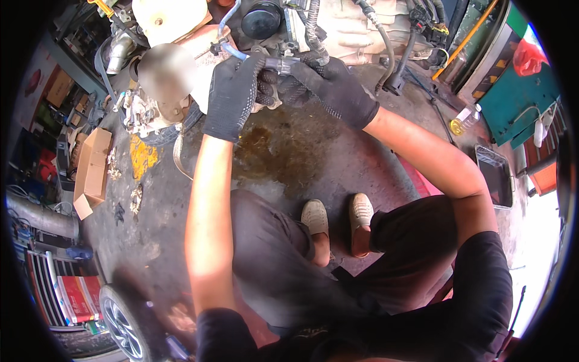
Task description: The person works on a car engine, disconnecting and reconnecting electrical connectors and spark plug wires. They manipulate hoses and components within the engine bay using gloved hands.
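Left hand [233, 90]: gloved, fingers curled closed on grey connector [279, 64].
Right hand [335, 90]: gloved, fingers bent in, gripping connector's other end.
Connector: between both hands, at near edge of engine [356, 27].
Blue hose [234, 50]: reaches left hand.
Floor [166, 232]: brown stain [268, 151] below hands; carton [93, 169] toward left edge.

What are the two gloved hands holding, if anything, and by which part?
Apparently a short grey fitting: the left hand at its left end, the right hand at its right. Exact finger contact is hidden.
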`<state>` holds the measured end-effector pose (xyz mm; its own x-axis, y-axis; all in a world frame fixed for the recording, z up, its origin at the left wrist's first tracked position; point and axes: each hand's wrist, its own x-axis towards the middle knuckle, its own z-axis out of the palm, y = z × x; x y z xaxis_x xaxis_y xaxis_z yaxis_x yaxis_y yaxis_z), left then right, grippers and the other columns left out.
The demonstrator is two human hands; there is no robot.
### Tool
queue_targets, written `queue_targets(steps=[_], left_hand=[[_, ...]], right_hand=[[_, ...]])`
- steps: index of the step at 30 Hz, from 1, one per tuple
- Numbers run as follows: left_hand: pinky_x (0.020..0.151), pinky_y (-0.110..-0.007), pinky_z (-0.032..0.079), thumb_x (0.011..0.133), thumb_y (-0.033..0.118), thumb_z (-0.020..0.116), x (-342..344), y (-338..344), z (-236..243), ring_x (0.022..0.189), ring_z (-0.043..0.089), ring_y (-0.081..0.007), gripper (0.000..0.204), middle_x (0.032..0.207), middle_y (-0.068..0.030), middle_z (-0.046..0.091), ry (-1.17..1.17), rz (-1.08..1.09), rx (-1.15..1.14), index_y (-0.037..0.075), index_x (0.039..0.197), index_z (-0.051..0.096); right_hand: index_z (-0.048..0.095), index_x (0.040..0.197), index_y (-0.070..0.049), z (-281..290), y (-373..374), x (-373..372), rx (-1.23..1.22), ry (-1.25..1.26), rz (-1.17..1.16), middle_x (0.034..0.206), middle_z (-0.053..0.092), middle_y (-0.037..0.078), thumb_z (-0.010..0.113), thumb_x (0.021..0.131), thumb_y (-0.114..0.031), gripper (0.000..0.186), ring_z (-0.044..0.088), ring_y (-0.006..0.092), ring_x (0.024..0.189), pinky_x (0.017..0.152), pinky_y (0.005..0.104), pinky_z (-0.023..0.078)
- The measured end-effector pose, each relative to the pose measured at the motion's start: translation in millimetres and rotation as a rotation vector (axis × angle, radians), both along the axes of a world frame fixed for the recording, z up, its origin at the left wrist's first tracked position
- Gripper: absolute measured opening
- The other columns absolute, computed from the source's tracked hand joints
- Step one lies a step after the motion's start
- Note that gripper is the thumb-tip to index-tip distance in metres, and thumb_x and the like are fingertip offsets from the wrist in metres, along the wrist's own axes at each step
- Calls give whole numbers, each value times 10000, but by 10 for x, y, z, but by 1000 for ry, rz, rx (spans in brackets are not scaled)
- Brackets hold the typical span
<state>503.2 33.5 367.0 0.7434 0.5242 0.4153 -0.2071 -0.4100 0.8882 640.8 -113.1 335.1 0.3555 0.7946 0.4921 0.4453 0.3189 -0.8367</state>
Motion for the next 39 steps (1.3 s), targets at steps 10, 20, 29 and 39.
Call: queue_targets(steps=[10,20,29,39], left_hand=[[388,-268,327,1034,453,488,129,-130,-79,391,459,-114,593,480,-41,497,48,32,177,45,608,550],[408,-263,402,1027,554,425,147,-292,-81,442,533,-131,635,562,-58,572,112,-47,-64,52,662,559],[498,-274,517,1015,414,547,64,180,-216,551,642,-136,429,707,-56,669,64,39,-337,46,820,647],[757,-381,639,1009,130,552,401,93,-407,866,716,-257,216,1023,-154,684,-163,39,-659,-40,1126,615]], right_hand=[[682,1041,-2,211,-105,-29,-70,33,-132,705,656,63,566,1023,-254,278,589,133,587,575,329,489],[703,952,12,193,-80,33,24,-235,-313,616,612,94,610,981,-255,284,580,129,590,577,352,464],[700,1081,-15,161,-66,116,-238,-382,2,839,710,130,598,1000,-335,345,677,193,720,689,350,548],[582,1146,-64,-235,193,472,134,-683,-342,950,665,176,674,897,-260,330,679,327,888,803,415,542]])
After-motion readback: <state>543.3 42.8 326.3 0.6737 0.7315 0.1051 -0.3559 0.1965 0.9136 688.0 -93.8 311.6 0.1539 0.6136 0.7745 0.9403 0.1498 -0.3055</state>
